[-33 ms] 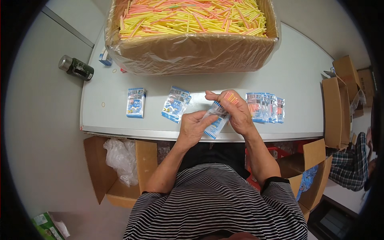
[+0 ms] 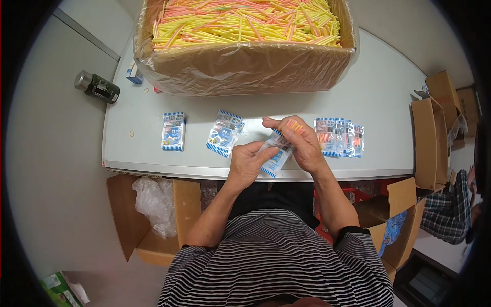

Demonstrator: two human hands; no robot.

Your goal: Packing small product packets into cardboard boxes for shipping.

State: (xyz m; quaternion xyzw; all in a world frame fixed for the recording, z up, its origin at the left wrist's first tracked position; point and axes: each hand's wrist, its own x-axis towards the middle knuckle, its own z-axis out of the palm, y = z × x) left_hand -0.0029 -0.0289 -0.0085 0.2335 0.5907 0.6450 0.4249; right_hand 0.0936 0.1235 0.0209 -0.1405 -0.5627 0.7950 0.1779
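Note:
A small clear packet with blue striped ends [image 2: 274,163] is pinched in my left hand [image 2: 245,165], its thumb lying across the front. My right hand [image 2: 307,149] is closed round a short bundle of pink and yellow sticks [image 2: 294,126], whose ends poke out beside the thumb. That bundle is at the packet's upper end; whether any sticks are inside is hidden by my fingers. On the table to the left are a few loose flat packets [image 2: 223,134] and a neat stack of packets [image 2: 174,132]. Overlapping packets with pink sticks inside [image 2: 332,138] lie to the right.
A large plastic-lined carton [image 2: 245,70] full of yellow and pink sticks [image 2: 245,25] stands at the table's far side. A dark flask [image 2: 99,88] lies at the left edge. Open cartons [image 2: 186,210] flank me below the table. Another person's plaid sleeve [image 2: 450,215] shows at right.

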